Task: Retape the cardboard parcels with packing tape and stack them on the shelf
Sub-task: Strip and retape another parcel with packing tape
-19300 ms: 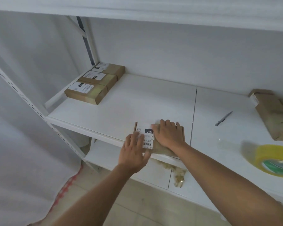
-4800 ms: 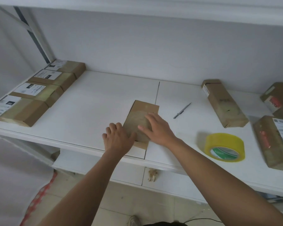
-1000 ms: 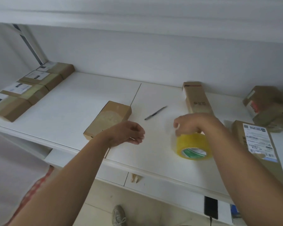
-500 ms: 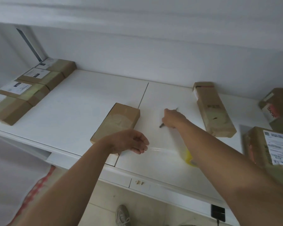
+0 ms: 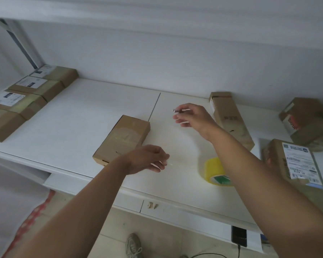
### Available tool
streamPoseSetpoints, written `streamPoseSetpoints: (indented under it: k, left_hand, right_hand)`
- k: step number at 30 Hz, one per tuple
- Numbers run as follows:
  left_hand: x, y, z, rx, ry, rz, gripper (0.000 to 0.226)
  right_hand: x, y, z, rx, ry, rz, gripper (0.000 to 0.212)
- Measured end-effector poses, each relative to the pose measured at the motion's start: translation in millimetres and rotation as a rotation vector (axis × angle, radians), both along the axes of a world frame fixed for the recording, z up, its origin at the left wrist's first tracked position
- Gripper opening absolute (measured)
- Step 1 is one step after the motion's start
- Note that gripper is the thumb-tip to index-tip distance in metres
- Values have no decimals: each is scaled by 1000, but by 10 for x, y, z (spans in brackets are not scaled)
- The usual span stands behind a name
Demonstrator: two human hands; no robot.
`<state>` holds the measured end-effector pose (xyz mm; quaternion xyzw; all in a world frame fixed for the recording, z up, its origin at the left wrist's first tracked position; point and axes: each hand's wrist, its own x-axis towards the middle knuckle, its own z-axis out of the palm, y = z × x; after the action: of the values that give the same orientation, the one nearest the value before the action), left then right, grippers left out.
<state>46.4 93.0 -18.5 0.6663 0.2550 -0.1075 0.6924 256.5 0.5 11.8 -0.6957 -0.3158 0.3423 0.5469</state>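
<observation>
A plain cardboard parcel lies on the white shelf, near its front edge. Just right of the parcel, my left hand pinches the free end of a clear tape strip. The strip runs right to the yellow tape roll, which is partly hidden behind my right forearm. Above the shelf behind the roll, my right hand holds a thin dark pen-like cutter, its tip pointing left.
Several labelled parcels sit in a row along the shelf's left end. A long box lies behind my right hand, and two more boxes are at the right. A phone rests on the lower ledge.
My right hand left the tape roll, reached back to the cutter and has lifted it off the shelf. My left hand keeps the pulled-out tape end beside the parcel.
</observation>
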Motion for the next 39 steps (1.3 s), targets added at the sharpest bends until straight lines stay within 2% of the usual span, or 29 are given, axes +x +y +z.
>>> streamPoseSetpoints:
  k: [4,7,10,13,18,20,26,32,39]
  left_hand:
    - [-5,-3,-49,42,-16,69,15]
    - [-15,6,-60,19,-27,108,11]
    - [-58,43,-57,47,-25,106,11]
    - [-127,70,-38,106,-4,38,5]
    - [-165,56,-17,49,6,17,15]
    - [-156,33,-18,20,5,49,16]
    - [-127,-34,-37,-16,5,208,9]
    - [-180,1,-62,99,19,187,9]
    - [-185,7,-114,150,27,161,10]
  right_hand:
    - [-66,-240,23,223,258,-133,8]
    - [-62,-366,-42,326,487,-124,13]
    - [-44,-450,-69,321,534,-80,21]
    - [-37,-506,-78,263,469,-55,27]
    - [-66,-557,-81,192,390,50,31]
    - [-94,-531,-81,135,300,66,32]
    - [-275,-470,-85,-25,-72,161,17]
    - [-373,-375,-104,-59,-159,197,20]
    - [-397,-377,-141,-101,-206,283,14]
